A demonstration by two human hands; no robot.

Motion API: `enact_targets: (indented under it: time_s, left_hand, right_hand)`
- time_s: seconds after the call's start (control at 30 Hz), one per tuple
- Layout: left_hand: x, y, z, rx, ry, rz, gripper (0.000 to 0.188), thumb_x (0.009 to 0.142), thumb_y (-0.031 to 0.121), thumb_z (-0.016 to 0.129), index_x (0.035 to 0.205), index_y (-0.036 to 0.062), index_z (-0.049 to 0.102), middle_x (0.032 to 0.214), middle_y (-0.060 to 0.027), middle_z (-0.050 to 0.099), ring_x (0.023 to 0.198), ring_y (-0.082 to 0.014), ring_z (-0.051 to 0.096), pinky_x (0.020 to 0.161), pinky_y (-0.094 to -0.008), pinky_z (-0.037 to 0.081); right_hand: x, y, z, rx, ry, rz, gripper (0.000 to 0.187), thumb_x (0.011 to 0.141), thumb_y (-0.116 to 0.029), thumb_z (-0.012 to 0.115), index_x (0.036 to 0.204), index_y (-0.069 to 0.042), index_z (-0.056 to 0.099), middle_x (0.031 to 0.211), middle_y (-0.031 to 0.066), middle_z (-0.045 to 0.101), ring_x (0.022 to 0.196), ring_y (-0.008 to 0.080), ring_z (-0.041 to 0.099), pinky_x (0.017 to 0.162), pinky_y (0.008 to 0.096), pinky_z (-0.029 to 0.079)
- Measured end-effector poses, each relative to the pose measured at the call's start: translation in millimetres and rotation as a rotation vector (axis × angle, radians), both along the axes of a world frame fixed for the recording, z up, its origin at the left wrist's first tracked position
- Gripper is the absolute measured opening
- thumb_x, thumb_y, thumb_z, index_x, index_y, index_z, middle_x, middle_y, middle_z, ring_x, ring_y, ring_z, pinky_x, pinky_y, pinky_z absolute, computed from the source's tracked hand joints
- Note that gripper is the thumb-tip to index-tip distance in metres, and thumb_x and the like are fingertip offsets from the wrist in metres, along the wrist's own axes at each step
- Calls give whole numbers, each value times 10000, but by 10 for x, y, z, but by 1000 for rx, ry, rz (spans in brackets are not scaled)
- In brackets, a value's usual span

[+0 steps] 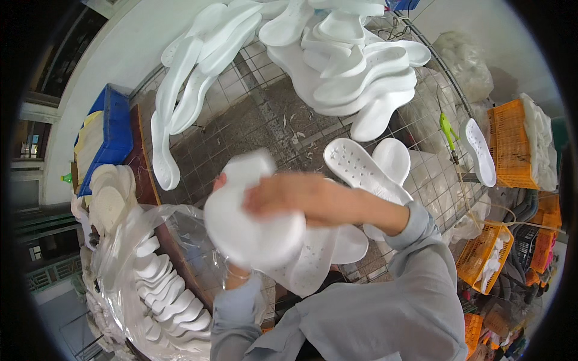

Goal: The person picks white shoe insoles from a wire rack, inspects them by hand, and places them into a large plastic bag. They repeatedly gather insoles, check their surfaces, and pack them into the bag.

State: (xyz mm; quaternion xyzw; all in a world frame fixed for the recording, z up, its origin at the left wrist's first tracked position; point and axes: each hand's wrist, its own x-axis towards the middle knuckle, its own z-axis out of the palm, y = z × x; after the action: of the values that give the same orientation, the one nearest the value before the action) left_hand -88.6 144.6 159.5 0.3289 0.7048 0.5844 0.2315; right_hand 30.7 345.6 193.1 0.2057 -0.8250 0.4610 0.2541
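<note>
A white foam shoe sole point(256, 225) is held up in front of me, blurred by motion. My left hand point(220, 181) grips it from beneath. Only its fingertips at the sole's far left edge and its braceleted wrist show; the sole hides the rest. Across the sole's upper face lies my right hand point(280, 197), its fingers smeared by movement. Under my right forearm rest more soles, among them a perforated one point(313, 259) near my body and another perforated sole point(361, 165) farther off. They lie on a wire mesh table point(421, 141).
White soles are heaped at the far right point(367, 78) and far left point(198, 66) of the mesh. Green-handled snips point(447, 129) hang at the right edge. A clear plastic bag point(123, 271) of soles and a blue bin point(114, 135) stand left; orange crates point(509, 144) stand right.
</note>
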Motion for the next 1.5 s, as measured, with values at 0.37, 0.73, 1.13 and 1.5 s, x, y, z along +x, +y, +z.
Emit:
enact_targets:
  time_s: [0.37, 0.73, 1.13, 1.5]
  left_hand:
    - [-444, 422, -548, -158, -1232, 41, 335, 858, 235, 657, 1096, 7, 599, 996, -83, 662, 839, -199, 652, 791, -355, 536]
    - [-268, 66, -882, 31, -1127, 176, 406, 899, 183, 607, 1265, 39, 510, 1216, -64, 573, 1132, -182, 524, 985, -343, 409]
    - [-763, 7, 656, -386, 117, 372, 316, 920, 261, 580, 973, -47, 623, 1065, -271, 607, 961, -339, 615, 847, -376, 483]
    - [417, 648, 789, -231, 440, -621, 415, 718, 159, 771, 1067, 2, 611, 1152, -229, 544, 1061, -395, 540, 959, -472, 411]
  right_hand:
    - [900, 1593, -762, 894, -685, -1187, 484, 626, -153, 733, 1086, -100, 594, 1003, 77, 550, 953, 275, 550, 885, 436, 407]
    - [531, -280, -272, 79, -470, -847, 344, 706, -254, 761, 966, -57, 653, 893, 106, 593, 879, 301, 587, 788, 403, 439]
    - [1474, 867, -122, 234, -993, -1773, 439, 828, -141, 561, 1244, -22, 494, 815, 209, 656, 755, 382, 646, 669, 486, 494]
    - [2493, 327, -177, -737, -482, -838, 864, 893, -675, 339, 1304, 72, 476, 1283, 224, 550, 1217, 296, 517, 1044, 394, 357]
